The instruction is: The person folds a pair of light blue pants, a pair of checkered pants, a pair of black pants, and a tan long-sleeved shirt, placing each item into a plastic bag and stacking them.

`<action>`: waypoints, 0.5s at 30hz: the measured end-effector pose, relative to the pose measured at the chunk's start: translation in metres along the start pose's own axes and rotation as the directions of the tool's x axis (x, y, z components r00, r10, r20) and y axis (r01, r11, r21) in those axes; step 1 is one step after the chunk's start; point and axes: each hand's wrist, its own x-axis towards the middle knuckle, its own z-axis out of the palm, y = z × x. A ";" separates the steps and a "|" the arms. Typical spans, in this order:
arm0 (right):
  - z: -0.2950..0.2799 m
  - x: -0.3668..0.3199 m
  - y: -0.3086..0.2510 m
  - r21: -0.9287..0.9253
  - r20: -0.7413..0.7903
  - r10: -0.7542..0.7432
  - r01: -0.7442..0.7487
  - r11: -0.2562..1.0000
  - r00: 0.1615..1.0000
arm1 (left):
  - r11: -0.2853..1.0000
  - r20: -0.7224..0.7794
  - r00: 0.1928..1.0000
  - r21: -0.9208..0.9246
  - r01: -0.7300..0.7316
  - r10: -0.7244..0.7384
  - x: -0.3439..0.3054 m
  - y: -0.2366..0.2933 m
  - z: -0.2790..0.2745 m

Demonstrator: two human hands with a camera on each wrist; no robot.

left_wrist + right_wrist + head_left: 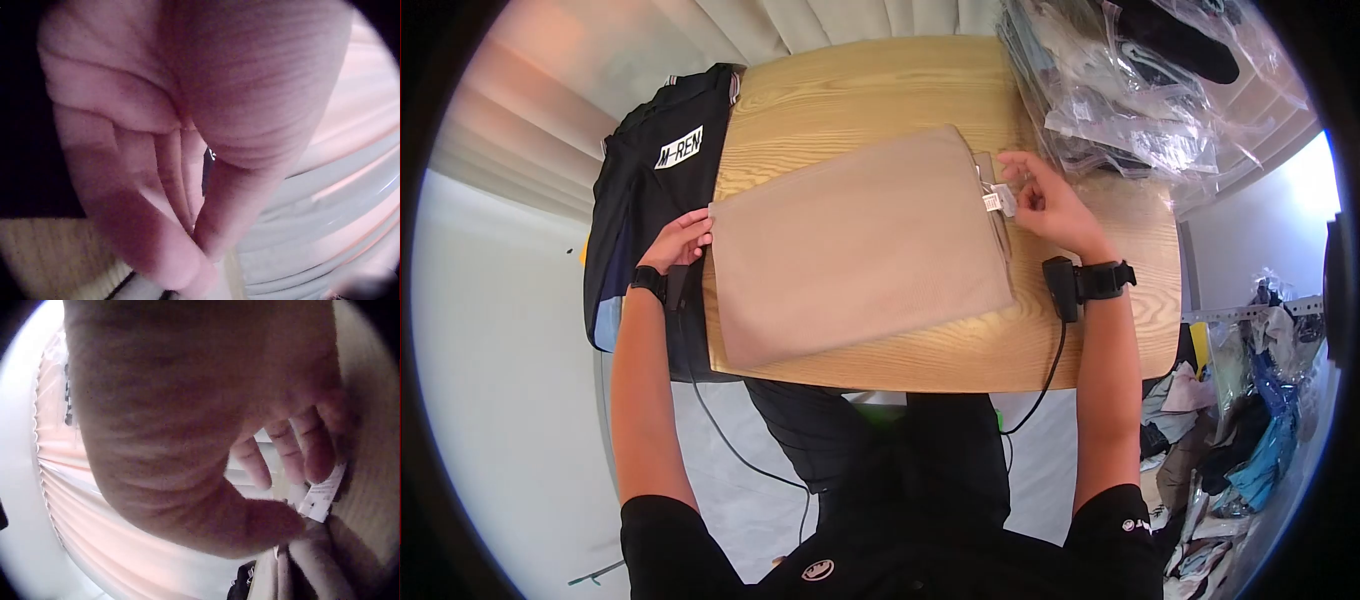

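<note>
Here, fingers of the right hand (1048, 208) pinch the tag (998, 200); the left hand (683, 240) grips the beige garment (855, 250).

Soft, even daylight fills the head view, brightest on the pale curtain (800, 20) beyond the bench's (850, 90) far edge. Shadows there are faint. Fisheye bending curves the bench's edges, inside a black vignette. Both wrist views are blurred: the left hand (187, 125) and right hand (187, 425) loom out of focus, pink-tinted and backlit.
</note>
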 end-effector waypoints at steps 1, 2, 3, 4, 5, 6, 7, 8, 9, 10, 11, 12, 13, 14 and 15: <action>0.000 -0.002 -0.004 -0.120 0.039 -0.029 0.033 0.992 0.999 | 1.000 -0.001 1.000 0.001 0.001 -0.001 0.001 0.001 -0.002; 0.002 -0.001 -0.003 -0.118 0.039 -0.028 0.032 0.993 0.999 | 1.000 0.013 1.000 0.025 0.016 -0.017 0.002 0.001 -0.004; 0.006 0.000 -0.002 -0.178 0.002 -0.045 0.044 0.983 0.999 | 0.998 0.028 0.999 0.050 0.031 -0.033 0.002 0.002 -0.005; 0.008 0.001 -0.001 -0.239 -0.036 -0.064 0.054 0.970 0.997 | 0.998 0.030 0.999 0.053 0.033 -0.034 0.002 0.002 -0.005; 0.009 0.001 -0.002 -0.239 -0.039 -0.062 0.050 0.970 0.997 | 0.999 0.024 0.999 0.034 0.024 -0.025 0.002 0.001 -0.004; 0.009 0.002 -0.003 -0.261 -0.057 -0.050 0.034 0.965 0.997 | 1.000 0.018 1.000 0.015 0.015 -0.015 0.002 0.001 -0.003; 0.008 0.003 -0.004 -0.284 -0.075 -0.041 0.018 0.959 0.996 | 1.000 0.019 1.000 0.014 0.015 -0.015 0.003 0.001 -0.002; 0.009 0.004 -0.003 -0.286 -0.074 -0.041 0.018 0.958 0.996 | 1.000 0.011 1.000 0.016 0.022 -0.022 0.003 0.001 -0.003; 0.010 0.005 -0.001 -0.271 -0.137 -0.023 -0.016 0.963 0.990 | 0.999 0.002 1.000 0.018 0.030 -0.030 0.002 0.001 -0.003; 0.011 0.006 0.001 -0.253 -0.200 -0.003 -0.049 0.966 0.980 | 0.999 0.001 0.999 0.016 0.033 -0.033 0.001 0.002 -0.003; 0.012 0.007 0.002 -0.253 -0.199 -0.002 -0.050 0.966 0.980 | 0.999 0.011 0.999 0.031 0.043 -0.043 0.002 0.004 -0.004; 0.014 0.008 0.002 -0.278 -0.243 -0.047 -0.023 0.960 0.969 | 0.997 0.022 0.998 0.046 0.053 -0.054 0.001 0.005 -0.003; 0.015 0.008 0.003 -0.305 -0.285 -0.093 0.002 0.952 0.954 | 0.997 0.022 0.998 0.045 0.056 -0.057 -0.001 0.006 -0.001; 0.015 0.009 0.006 -0.305 -0.285 -0.091 0.000 0.952 0.954 | 0.998 0.004 0.999 0.034 0.054 -0.054 -0.001 0.006 0.001; 0.016 0.010 0.008 -0.325 -0.302 -0.110 0.006 0.946 0.947 | 0.998 -0.015 0.999 0.023 0.050 -0.050 -0.002 0.006 0.003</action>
